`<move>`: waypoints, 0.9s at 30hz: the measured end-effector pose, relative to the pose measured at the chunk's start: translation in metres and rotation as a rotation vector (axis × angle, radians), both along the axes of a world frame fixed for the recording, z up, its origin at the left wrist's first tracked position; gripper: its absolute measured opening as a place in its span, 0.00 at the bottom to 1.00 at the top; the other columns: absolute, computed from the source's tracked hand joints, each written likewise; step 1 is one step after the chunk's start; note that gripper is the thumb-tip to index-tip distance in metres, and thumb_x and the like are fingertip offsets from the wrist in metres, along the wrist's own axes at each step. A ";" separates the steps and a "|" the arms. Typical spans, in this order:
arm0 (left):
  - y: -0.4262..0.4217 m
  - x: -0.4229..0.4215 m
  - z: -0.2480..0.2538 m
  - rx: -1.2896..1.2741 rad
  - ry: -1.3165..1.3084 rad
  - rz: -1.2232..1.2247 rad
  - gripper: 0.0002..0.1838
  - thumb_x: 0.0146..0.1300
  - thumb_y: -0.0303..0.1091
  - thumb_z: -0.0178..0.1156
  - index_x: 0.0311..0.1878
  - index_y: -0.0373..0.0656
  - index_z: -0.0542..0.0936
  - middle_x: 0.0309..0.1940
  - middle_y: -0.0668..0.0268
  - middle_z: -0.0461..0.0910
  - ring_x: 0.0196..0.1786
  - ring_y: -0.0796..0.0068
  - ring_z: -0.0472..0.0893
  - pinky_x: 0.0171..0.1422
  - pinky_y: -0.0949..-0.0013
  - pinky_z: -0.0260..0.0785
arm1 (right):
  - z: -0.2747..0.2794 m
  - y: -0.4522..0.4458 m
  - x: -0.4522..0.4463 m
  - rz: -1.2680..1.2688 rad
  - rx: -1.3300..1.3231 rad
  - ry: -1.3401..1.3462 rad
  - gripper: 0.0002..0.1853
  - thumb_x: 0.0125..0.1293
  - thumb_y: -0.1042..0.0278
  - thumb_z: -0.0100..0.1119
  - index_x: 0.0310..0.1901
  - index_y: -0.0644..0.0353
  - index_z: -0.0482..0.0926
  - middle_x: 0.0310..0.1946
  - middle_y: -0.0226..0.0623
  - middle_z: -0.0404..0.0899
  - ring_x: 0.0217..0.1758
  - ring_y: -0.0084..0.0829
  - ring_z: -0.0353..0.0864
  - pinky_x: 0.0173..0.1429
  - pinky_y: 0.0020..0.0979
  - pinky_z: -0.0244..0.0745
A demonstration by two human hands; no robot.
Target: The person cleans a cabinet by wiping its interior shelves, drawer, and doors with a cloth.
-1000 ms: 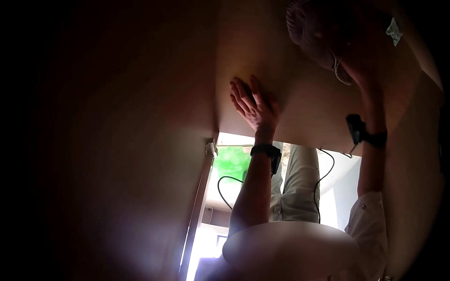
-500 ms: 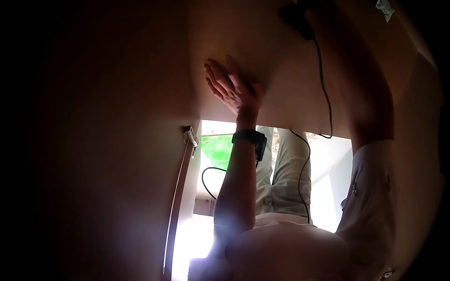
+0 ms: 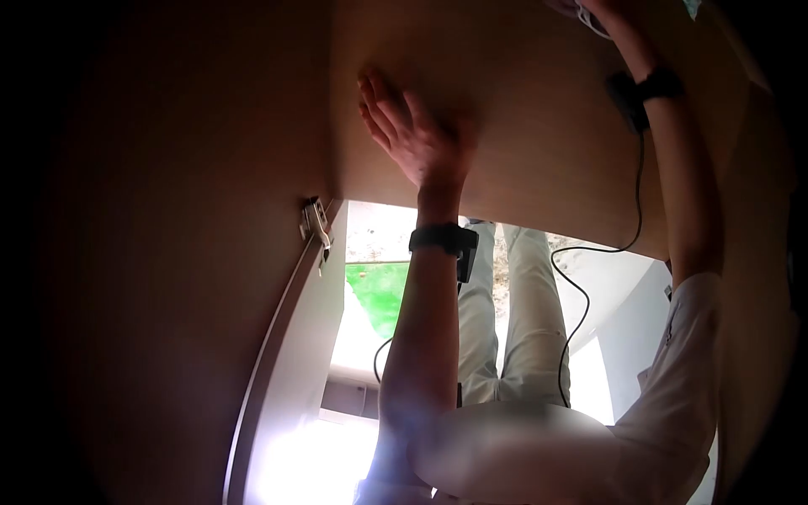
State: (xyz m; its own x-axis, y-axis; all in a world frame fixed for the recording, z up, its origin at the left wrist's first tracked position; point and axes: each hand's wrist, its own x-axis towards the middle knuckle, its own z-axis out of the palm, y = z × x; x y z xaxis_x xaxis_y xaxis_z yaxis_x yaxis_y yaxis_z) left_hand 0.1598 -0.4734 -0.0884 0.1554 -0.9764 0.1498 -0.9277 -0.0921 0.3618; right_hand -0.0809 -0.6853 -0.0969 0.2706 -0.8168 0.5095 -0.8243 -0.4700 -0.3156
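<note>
My left hand (image 3: 417,139) lies on the brown panel (image 3: 505,160) inside a dark cabinet. Its fingers are stretched out, and nothing is in it. A black strap with a small box (image 3: 463,252) sits on that wrist. At the top edge, my right hand (image 3: 608,10) is mostly cut off and its fingers are hidden. Right beside it is a dim greyish thing (image 3: 562,7) with a white loop of cord (image 3: 592,23); whether the hand grips it is unclear. The right wrist also wears a black strap and box (image 3: 625,103).
A black cable (image 3: 641,185) hangs from the right wrist box and curves down past the legs. To the left, a metal hinge (image 3: 315,223) joins the cabinet wall to a door (image 3: 290,370). Something green (image 3: 379,295) shows brightly outside, below the panel's edge.
My right arm has shifted to the right, bringing its wrist box and the greyish thing with the white cord into view. My left hand stays flat on the panel. The view has shifted slightly.
</note>
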 end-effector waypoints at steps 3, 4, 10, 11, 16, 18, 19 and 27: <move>0.003 0.003 0.001 -0.102 0.048 -0.055 0.41 0.55 0.53 0.58 0.72 0.46 0.64 0.72 0.43 0.57 0.75 0.41 0.55 0.77 0.43 0.46 | 0.014 0.066 0.024 -0.054 0.051 0.019 0.32 0.50 0.61 0.70 0.58 0.60 0.74 0.57 0.46 0.73 0.63 0.50 0.69 0.67 0.47 0.61; 0.004 0.006 -0.007 -0.099 0.057 -0.058 0.41 0.55 0.53 0.58 0.72 0.46 0.64 0.72 0.43 0.57 0.75 0.41 0.55 0.77 0.43 0.46 | 0.019 0.091 0.033 -0.081 0.043 0.027 0.32 0.49 0.61 0.70 0.58 0.59 0.75 0.57 0.46 0.72 0.63 0.49 0.68 0.68 0.47 0.61; 0.027 0.040 0.012 -0.284 1.134 0.069 0.30 0.72 0.55 0.43 0.62 0.37 0.71 0.58 0.53 0.75 0.60 0.59 0.74 0.64 0.55 0.64 | 0.018 0.285 0.150 0.065 0.236 -0.092 0.26 0.48 0.51 0.71 0.47 0.57 0.80 0.49 0.43 0.76 0.52 0.46 0.74 0.52 0.49 0.67; 0.036 0.050 0.035 -0.247 0.997 0.003 0.29 0.73 0.54 0.42 0.61 0.38 0.72 0.55 0.56 0.77 0.57 0.64 0.76 0.62 0.58 0.66 | 0.000 0.328 0.177 0.079 0.259 -0.007 0.17 0.54 0.56 0.64 0.46 0.48 0.81 0.47 0.38 0.73 0.53 0.42 0.72 0.52 0.48 0.68; 0.060 0.083 0.074 -0.154 0.900 -0.151 0.16 0.74 0.33 0.42 0.53 0.34 0.76 0.47 0.57 0.80 0.54 0.67 0.78 0.63 0.65 0.67 | -0.022 0.498 0.267 0.405 1.247 -0.548 0.17 0.58 0.67 0.62 0.50 0.55 0.78 0.47 0.45 0.76 0.49 0.47 0.78 0.53 0.46 0.76; 0.055 0.080 0.091 0.010 0.734 -0.103 0.19 0.73 0.39 0.42 0.55 0.38 0.77 0.48 0.62 0.82 0.53 0.70 0.79 0.59 0.63 0.68 | -0.004 0.509 0.248 0.349 0.978 -0.755 0.16 0.58 0.66 0.62 0.49 0.55 0.79 0.44 0.44 0.78 0.50 0.47 0.77 0.55 0.46 0.74; 0.048 0.075 0.092 0.025 0.723 -0.134 0.18 0.73 0.39 0.44 0.54 0.39 0.77 0.47 0.63 0.81 0.54 0.72 0.78 0.58 0.64 0.68 | 0.003 0.502 0.229 0.329 0.953 -0.764 0.14 0.57 0.67 0.62 0.46 0.54 0.80 0.44 0.43 0.78 0.51 0.46 0.77 0.56 0.45 0.74; 0.017 -0.007 0.016 -0.060 0.483 -0.029 0.19 0.68 0.33 0.55 0.60 0.39 0.74 0.63 0.50 0.70 0.64 0.52 0.72 0.66 0.54 0.67 | 0.047 0.429 -0.052 -0.723 0.386 -0.527 0.31 0.61 0.67 0.62 0.65 0.68 0.66 0.58 0.48 0.72 0.62 0.42 0.73 0.66 0.41 0.67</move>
